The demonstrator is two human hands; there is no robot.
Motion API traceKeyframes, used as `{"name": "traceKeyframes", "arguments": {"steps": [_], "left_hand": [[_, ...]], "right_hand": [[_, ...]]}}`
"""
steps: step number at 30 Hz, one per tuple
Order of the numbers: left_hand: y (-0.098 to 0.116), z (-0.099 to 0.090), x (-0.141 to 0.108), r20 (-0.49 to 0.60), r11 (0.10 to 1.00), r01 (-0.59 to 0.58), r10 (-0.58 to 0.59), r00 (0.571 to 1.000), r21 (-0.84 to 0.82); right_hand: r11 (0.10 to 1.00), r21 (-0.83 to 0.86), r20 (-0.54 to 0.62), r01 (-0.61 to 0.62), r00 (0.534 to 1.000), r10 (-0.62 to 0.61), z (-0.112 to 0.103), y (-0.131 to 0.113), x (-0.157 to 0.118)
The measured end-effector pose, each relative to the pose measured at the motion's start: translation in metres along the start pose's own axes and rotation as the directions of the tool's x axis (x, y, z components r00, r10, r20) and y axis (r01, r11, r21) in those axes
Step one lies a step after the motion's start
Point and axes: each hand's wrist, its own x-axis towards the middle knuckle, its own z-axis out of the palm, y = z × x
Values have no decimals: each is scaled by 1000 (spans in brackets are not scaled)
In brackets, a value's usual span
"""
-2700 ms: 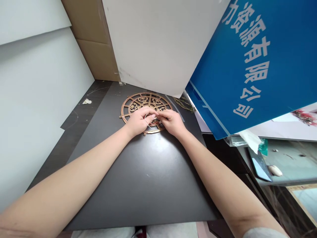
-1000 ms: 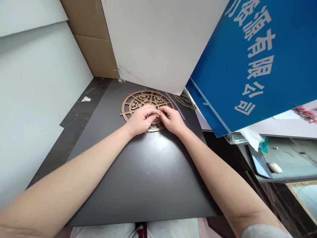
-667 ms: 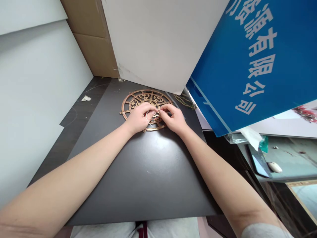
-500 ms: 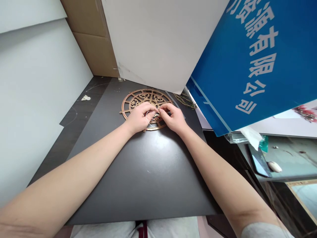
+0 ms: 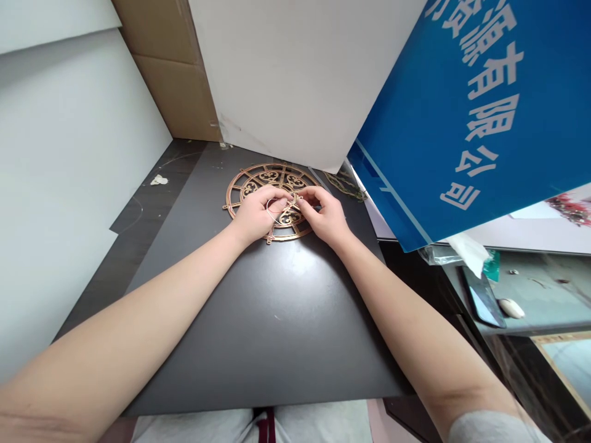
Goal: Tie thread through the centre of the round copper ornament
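A round openwork ornament in bronze colour, with scrolled panels, lies flat on the dark grey board. Over its left part is my left hand, thumb and forefinger pinched together on a thin white thread. The thread curves in a small loop beneath those fingers. My right hand rests over the ornament's right side, its thumb and forefinger closed near the centre ring. Whatever lies between the right fingertips is too small to make out. Both hands cover parts of the rim.
A white panel stands behind the ornament, with a cardboard piece to its left. At right leans a blue sign. Dried-looking twine lies by the panel's corner. A phone and mouse are on a lower surface.
My fingertips have drawn slightly apart, the right hand shifting a little right. More of the ornament's lower panel shows between them. The thread loop sits slightly farther left and higher.
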Motion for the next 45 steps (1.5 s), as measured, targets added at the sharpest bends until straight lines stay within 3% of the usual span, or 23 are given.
{"name": "traceKeyframes", "arguments": {"steps": [13, 20, 33, 45], "left_hand": [[2, 1, 2, -107, 979, 151, -166, 980, -133], [4, 1, 3, -106, 977, 153, -170, 980, -150], [10, 2, 2, -115, 971, 170, -191, 975, -169], [3, 2, 3, -125, 984, 131, -145, 982, -117]], "right_hand": [[1000, -9, 34, -21, 999, 21, 0, -3, -2], [998, -57, 73, 31, 997, -26, 2, 0, -2], [1000, -15, 33, -6, 999, 6, 0, -4, -3], [997, -42, 108, 70, 992, -65, 3, 2, -1]]}}
